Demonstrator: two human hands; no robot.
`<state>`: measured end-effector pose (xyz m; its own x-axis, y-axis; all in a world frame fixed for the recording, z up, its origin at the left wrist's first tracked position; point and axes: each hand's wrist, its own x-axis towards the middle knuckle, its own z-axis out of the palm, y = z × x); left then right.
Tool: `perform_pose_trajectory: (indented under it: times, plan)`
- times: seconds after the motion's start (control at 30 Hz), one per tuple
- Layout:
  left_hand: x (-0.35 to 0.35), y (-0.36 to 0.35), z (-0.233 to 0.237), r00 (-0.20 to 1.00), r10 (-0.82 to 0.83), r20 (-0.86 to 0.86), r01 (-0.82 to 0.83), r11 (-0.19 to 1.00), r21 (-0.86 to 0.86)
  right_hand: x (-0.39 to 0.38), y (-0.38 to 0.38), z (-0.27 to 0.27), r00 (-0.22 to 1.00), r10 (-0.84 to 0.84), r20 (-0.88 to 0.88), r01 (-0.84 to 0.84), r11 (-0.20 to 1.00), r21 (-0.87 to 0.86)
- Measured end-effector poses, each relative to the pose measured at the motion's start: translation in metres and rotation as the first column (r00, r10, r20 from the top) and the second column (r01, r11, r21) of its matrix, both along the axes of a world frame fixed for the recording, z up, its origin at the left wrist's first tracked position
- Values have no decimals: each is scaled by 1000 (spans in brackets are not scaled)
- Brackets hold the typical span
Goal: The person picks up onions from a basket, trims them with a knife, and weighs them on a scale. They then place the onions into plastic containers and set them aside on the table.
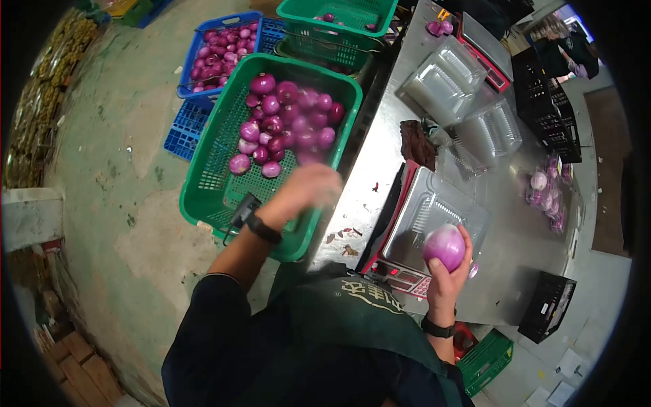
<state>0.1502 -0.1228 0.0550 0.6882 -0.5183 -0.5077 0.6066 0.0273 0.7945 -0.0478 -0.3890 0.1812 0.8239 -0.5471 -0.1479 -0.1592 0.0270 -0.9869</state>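
My right hand (444, 271) holds a large peeled purple onion (444, 248) above a clear plastic tray (441, 214) on the red and silver scale (400, 251). Blurred by motion, my left hand (308, 190) is over the near right part of a green basket (193, 176); its fingers are smeared, so what it holds, if anything, cannot be made out. Many purple onions (271, 125) lie in the far part of that basket. Dry onion skins (349, 250) are scattered on the metal table (366, 197) left of the scale.
Clear plastic boxes (444, 81) and a second scale (488, 44) stand farther back. Bagged onions (549, 197) lie at the table's right, near black crates (546, 305). A blue crate (224, 54) of onions and another green basket (332, 47) are beyond the near basket.
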Motion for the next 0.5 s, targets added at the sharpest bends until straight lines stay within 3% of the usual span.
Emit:
perform_pose_trajectory:
  times: [0.07,0.13,0.2,0.23,0.27,0.3,0.33,0.4,0.47,0.5]
  plan:
    - [35,20,-73,969,243,-50,-232,959,163,2,-6,2,999,-47,-2,47,999,5]
    - [62,32,-140,917,374,-136,-322,898,300,2,-14,4,992,-129,-8,129,990,53]
    - [81,26,-179,938,333,-92,-256,848,464,7,-17,7,985,-169,-19,170,985,37]
    - [87,19,-204,940,325,-107,-243,854,460,10,-18,10,978,-206,-41,207,978,35]
    - [93,8,-218,957,174,230,-275,790,547,13,-20,11,968,-243,-61,245,969,31]
    - [97,-1,-232,853,-33,521,-340,722,602,15,-22,11,962,-261,-80,262,965,-1]
    - [104,-10,-245,858,-34,512,-328,730,599,16,-26,11,959,-269,-89,269,963,-12]
    - [122,-35,-216,585,-486,649,-440,482,758,19,-33,10,942,-308,-132,307,951,-24]
    - [138,-51,-239,550,-549,630,-381,506,774,27,-34,13,930,-336,-151,334,942,-39]
    - [145,-59,-243,530,-642,553,-357,423,833,32,-34,15,920,-356,-164,354,934,-42]
